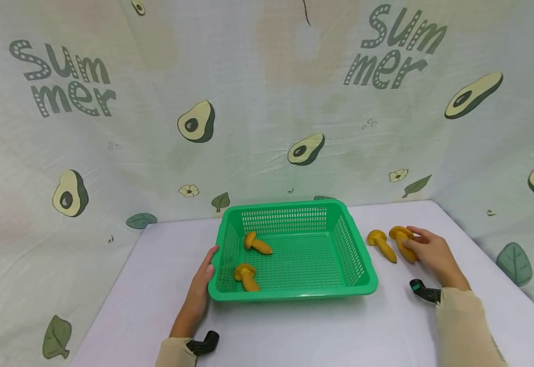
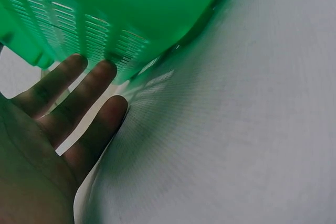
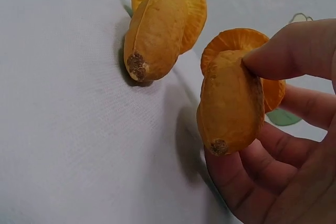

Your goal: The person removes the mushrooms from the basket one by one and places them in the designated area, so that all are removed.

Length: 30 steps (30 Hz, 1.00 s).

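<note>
My right hand (image 1: 436, 253) pinches an orange-brown toy mushroom (image 1: 403, 239) between thumb and fingers. In the right wrist view this mushroom (image 3: 231, 100) has its stem end facing the camera, with a shadow on the cloth beside it. Just to its left lies a second mushroom (image 1: 382, 245), untouched. My left hand (image 1: 199, 288) rests against the left side of a green plastic basket (image 1: 294, 294). Seen from the left wrist, its fingers are extended towards the slotted basket wall (image 2: 105, 30). Two mushrooms lie inside the basket, one farther back (image 1: 257, 243) and one nearer the front (image 1: 247, 278).
A white cloth (image 1: 322, 331) covers the table. Behind and at the sides hangs a pale curtain (image 1: 248, 168) printed with avocados, leaves and lettering. Each wrist wears a black strap with a small camera, such as the right wrist's camera (image 1: 425, 291).
</note>
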### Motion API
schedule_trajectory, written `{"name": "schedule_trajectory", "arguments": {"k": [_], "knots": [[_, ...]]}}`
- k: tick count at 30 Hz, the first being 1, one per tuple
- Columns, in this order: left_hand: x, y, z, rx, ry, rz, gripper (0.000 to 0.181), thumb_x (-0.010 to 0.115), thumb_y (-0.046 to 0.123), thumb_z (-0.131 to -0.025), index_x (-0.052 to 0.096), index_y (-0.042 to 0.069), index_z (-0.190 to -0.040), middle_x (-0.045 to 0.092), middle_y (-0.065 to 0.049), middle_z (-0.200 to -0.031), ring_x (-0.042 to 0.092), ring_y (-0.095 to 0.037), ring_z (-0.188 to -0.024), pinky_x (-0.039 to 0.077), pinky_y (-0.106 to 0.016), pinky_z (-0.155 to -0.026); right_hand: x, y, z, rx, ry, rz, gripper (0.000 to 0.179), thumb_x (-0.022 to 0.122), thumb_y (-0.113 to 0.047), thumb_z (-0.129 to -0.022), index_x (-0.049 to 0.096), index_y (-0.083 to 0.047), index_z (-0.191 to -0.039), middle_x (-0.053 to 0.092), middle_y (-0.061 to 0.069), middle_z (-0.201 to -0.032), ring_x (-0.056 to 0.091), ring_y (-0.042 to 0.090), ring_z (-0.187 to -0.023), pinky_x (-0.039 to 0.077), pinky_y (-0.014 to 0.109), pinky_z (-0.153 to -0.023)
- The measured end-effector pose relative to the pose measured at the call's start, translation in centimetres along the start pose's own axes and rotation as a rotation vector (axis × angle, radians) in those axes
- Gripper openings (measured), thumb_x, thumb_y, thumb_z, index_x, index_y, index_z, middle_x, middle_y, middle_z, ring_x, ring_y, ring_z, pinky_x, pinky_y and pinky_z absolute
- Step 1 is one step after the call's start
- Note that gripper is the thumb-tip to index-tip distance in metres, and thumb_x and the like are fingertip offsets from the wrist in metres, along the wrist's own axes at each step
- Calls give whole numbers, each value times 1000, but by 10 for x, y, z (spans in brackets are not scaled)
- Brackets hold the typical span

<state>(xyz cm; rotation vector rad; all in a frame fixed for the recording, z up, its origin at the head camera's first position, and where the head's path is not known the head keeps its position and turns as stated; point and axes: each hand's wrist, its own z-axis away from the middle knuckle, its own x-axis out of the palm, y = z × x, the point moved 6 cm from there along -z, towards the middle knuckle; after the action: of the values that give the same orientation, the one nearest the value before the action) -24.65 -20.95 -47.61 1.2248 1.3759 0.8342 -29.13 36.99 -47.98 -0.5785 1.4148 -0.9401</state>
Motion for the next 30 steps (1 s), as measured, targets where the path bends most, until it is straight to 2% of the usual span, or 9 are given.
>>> {"name": "schedule_trajectory", "arguments": {"k": [2, 4, 11, 20, 30], "knots": [[-1, -1, 1, -8, 0, 4, 53, 27, 39, -109, 25, 26, -160, 17, -3, -166, 10, -29, -151, 4, -65, -116, 2, -1, -1, -4, -3, 14, 75, 52, -46, -102, 29, 1, -155, 35, 39, -145, 45, 48, -121, 48, 56, -97], [-1, -2, 1, -13, 0, 12, 54, 27, 40, -109, 24, 26, -161, 16, -3, -166, 10, -28, -151, 4, -65, -116, 4, -2, -1, -8, -2, 32, 73, 51, -44, -102, 29, 2, -155, 35, 39, -144, 46, 48, -120, 46, 59, -99], [-1, -1, 3, 4, 2, 0, 52, 26, 37, -110, 24, 25, -161, 17, -3, -166, 11, -28, -151, 5, -63, -116, 5, -7, 0, -37, 4, 92, 68, 52, -36, -103, 31, 7, -152, 39, 40, -139, 49, 48, -115, 48, 57, -95], [0, -1, 0, 17, -3, 3, 51, 27, 37, -109, 26, 28, -160, 19, -1, -165, 12, -26, -150, 5, -63, -116, 4, -12, 2, -86, 13, 184, 66, 54, -34, -102, 37, 10, -147, 44, 41, -132, 49, 50, -110, 49, 58, -89], [-1, -1, 1, 4, 0, 5, 52, 26, 40, -109, 25, 29, -160, 18, -1, -165, 12, -27, -150, 5, -63, -116, 3, -12, -1, -63, 32, 224, 65, 55, -34, -101, 39, 9, -146, 46, 40, -131, 50, 50, -110, 47, 59, -86]]}}
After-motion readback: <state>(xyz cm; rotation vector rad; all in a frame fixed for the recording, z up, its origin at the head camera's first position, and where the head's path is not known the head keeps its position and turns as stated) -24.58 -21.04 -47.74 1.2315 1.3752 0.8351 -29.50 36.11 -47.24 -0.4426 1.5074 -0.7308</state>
